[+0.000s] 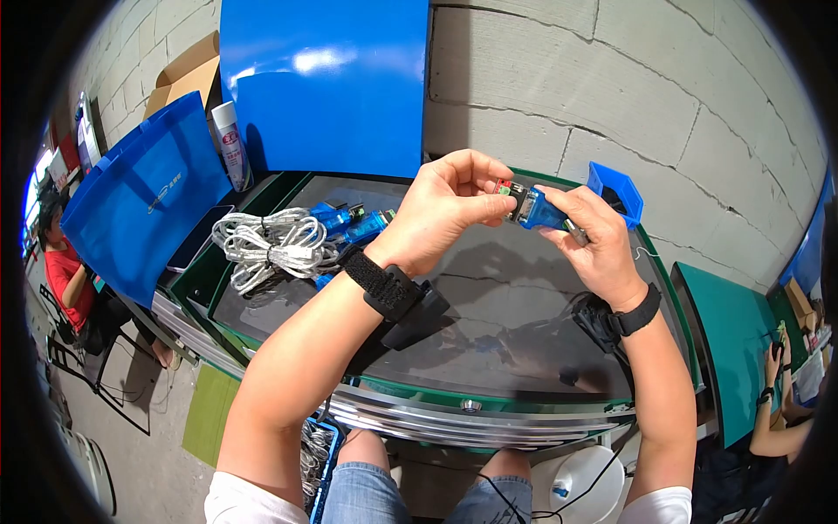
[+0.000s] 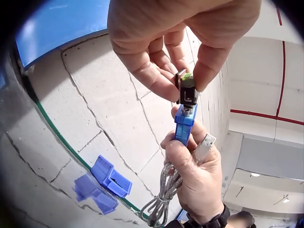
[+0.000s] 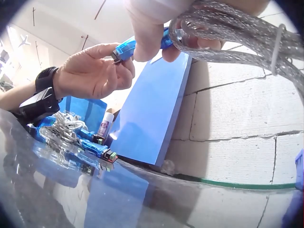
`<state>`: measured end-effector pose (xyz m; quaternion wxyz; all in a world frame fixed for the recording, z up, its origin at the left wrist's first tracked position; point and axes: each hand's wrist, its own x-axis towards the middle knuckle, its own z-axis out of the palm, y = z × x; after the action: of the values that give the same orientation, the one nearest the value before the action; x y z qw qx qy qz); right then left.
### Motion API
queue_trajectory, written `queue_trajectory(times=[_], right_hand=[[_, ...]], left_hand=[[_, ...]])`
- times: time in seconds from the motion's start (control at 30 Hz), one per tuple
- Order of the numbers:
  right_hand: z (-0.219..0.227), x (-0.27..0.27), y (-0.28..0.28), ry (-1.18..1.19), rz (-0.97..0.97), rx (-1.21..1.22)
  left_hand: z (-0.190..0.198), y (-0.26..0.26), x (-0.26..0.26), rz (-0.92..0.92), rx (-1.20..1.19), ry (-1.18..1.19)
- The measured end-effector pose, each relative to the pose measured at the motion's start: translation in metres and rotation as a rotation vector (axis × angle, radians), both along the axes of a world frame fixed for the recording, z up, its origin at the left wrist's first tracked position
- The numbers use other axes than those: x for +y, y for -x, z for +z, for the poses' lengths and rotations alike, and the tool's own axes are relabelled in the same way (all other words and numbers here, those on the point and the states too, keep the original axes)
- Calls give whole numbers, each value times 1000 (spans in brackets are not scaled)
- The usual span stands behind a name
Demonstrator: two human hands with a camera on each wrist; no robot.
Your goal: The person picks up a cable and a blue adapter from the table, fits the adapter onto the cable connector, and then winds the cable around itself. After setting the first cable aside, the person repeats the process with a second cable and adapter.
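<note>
In the head view, my left hand pinches a small black adapter with a green terminal block between thumb and fingers. My right hand grips the translucent blue connector of a USB cable. Adapter and connector are end to end, meeting in the left wrist view. A silver USB plug sticks up beside the right thumb, and the coiled grey cable hangs from that hand. Both hands are raised over the dark tabletop.
Coiled cables with blue connectors lie on the table's left. Behind them stand a blue bag and a spray can. A small blue bin sits at the back right. Other people sit at both sides.
</note>
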<state>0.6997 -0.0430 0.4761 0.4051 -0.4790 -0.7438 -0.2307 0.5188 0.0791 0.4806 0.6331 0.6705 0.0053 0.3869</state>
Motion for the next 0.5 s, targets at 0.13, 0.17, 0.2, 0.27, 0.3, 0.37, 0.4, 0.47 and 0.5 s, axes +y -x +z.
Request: queue_trajectory(times=[0.13, 0.17, 0.2, 0.27, 0.3, 0.37, 0.4, 0.47, 0.5], right_hand=[[0, -1, 0, 9, -12, -16], [0, -1, 0, 5, -17, -21], [0, -1, 1, 7, -17, -21], [0, -2, 1, 36, -46, -21], [1, -3, 2, 37, -46, -22], [1, -4, 5, 38, -82, -41], [1, -4, 5, 38, -81, -41], [0, -3, 7, 50, -77, 2], [-1, -3, 8, 50, -77, 3]], left_hand=[[0, 1, -1, -7, 1, 3], [-1, 1, 0, -4, 7, 1], [-1, 1, 0, -1, 13, -1], [-1, 1, 2, 1, 40, 11], [0, 1, 2, 2, 69, 22], [-1, 0, 2, 4, 79, 19], [-1, 0, 2, 5, 90, 15], [0, 0, 1, 12, 86, 22], [1, 0, 0, 16, 81, 29]])
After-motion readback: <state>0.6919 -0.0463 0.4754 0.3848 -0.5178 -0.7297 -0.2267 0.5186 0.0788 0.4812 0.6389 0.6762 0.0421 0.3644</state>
